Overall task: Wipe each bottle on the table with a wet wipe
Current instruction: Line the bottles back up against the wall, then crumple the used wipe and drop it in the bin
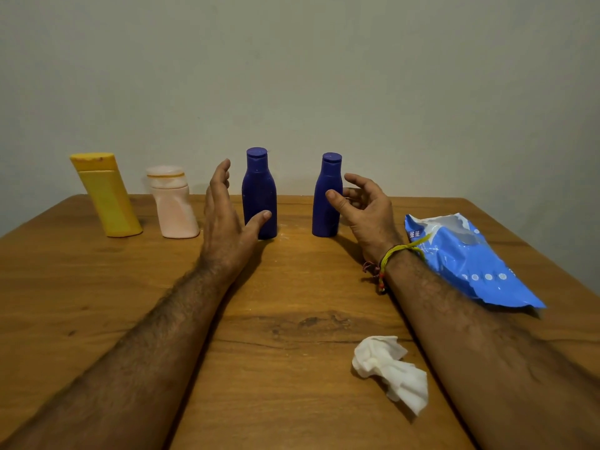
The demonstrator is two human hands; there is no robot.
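Fingers of your left hand [224, 222] are straight and spread, thumb tip touching the lower front of the left dark-blue plastic bottle [259, 196], the other fingers up beside it, not wrapped. Your right hand [367, 209] has loosely curled fingers, thumb on the side of the right dark-blue plastic bottle [327, 199]; can't tell if the other fingers touch it, no clear grip. Both blue bottles stand upright with caps on, near the far edge of the brown wooden table [276, 336]. Left of them sits a pale pink squat plastic bottle [173, 206], then a tall yellow plastic bottle [105, 196] at far left; both look tilted. Crumpled white wet wipe [391, 371] lies on the table near you, just beside your right forearm, in neither hand. Torn-open blue wipe packet [470, 261] lies at right, partly behind that forearm. Yellow thread bracelet [394, 254] on your right wrist.
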